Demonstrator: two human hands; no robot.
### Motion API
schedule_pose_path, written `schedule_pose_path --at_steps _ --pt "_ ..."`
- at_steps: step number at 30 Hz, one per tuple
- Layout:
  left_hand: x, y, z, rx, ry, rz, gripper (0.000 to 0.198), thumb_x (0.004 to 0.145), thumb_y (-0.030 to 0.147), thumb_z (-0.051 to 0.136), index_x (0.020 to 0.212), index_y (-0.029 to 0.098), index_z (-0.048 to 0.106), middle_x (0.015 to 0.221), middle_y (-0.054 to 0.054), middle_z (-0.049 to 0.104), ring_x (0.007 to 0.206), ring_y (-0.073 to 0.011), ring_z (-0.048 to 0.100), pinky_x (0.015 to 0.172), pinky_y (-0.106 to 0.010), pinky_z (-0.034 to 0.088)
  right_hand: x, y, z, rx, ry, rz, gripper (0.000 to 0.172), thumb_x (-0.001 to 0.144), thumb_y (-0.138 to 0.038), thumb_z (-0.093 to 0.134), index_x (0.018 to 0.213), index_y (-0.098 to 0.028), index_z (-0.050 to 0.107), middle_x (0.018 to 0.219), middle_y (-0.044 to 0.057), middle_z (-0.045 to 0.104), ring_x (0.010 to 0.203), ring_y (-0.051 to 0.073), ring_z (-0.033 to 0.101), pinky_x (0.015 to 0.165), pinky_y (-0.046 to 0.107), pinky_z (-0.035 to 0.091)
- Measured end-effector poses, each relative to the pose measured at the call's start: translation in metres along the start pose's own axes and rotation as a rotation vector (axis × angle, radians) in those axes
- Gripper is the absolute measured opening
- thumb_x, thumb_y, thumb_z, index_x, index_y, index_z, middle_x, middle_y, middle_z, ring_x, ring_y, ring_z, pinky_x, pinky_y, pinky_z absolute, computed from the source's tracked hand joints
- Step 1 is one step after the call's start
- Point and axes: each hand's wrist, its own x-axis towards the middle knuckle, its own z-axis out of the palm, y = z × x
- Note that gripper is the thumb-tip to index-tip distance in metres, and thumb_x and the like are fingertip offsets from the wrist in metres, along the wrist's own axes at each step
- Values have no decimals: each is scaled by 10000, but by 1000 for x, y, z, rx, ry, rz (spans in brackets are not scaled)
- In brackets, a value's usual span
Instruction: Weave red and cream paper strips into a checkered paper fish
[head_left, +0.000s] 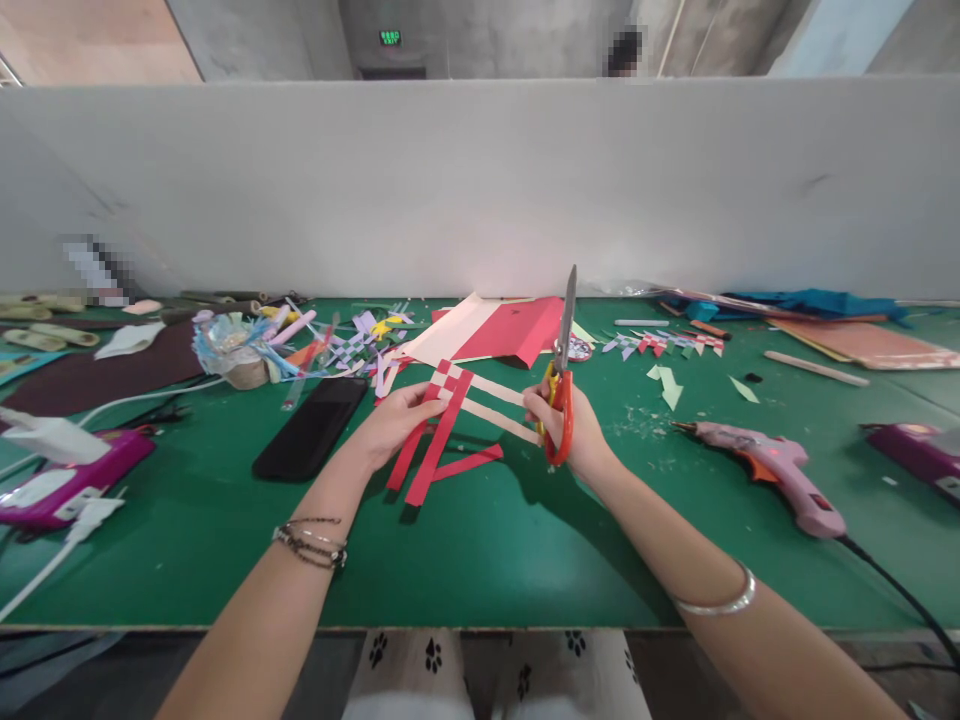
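Red and pale pink paper strips [439, 437] are woven together at their upper left corner. My left hand [403, 418] pinches that woven corner between thumb and fingers. Two pale strips reach across to my right hand [576, 432], whose thumb and fingertips hold their far ends. The same hand also carries scissors [564, 390] with orange and yellow handles, their blades pointing up and looking closed. Below the weave a loose-looking red strip [469, 462] sticks out to the right; whether it is joined on is unclear.
A black phone [311, 428] lies left of my left hand. To the right rests a pink glue gun [776, 470] with a cable. Red and pale paper sheets [499, 330], paper scraps [667, 388] and a purple power strip [79, 478] are on the green table [525, 570]. A grey partition [480, 190] stands behind.
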Motion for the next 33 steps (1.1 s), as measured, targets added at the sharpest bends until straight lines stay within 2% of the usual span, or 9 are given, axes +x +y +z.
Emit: schedule_pose_path --at_steps 7,13,17,21,28,33 --pt "-2 -1 1 83 -9 -32 173 556 227 702 697 161 627 650 30 636 601 -110 563 593 -216 434 4 1 -5 121 11 -66 295 554 -282 598 627 -213 321 579 -81 496 476 76 527 505 227 403" --pt "-1 -2 3 79 44 -47 316 576 464 658 624 156 602 599 11 612 585 -137 550 592 -245 417 4 4 -4 110 -51 -101 292 563 -262 607 616 -213 323 532 -95 486 404 60 473 449 220 368" --pt "2 -4 2 193 70 57 290 540 419 695 571 155 581 568 30 578 552 -110 506 567 -223 379 3 2 -4 73 -63 -66 277 568 -270 606 620 -210 341 533 -90 493 413 67 487 432 215 356" --pt "3 -5 0 175 86 129 290 515 402 708 520 163 544 503 59 517 501 -85 461 529 -206 355 4 0 -5 80 -45 -44 276 573 -276 611 610 -206 346 538 -83 503 437 71 517 457 212 376" --pt "8 -7 -3 84 171 129 309 486 396 722 585 161 547 503 56 519 487 -94 477 513 -217 356 5 3 -6 166 -26 -71 329 547 -331 671 587 -203 371 511 -82 482 464 70 510 467 207 398" --pt "5 -3 1 48 171 120 274 471 347 702 535 164 509 506 64 502 484 -72 441 510 -202 340 6 2 -7 218 42 -57 346 549 -414 674 587 -199 405 601 -42 562 472 55 476 466 200 408"
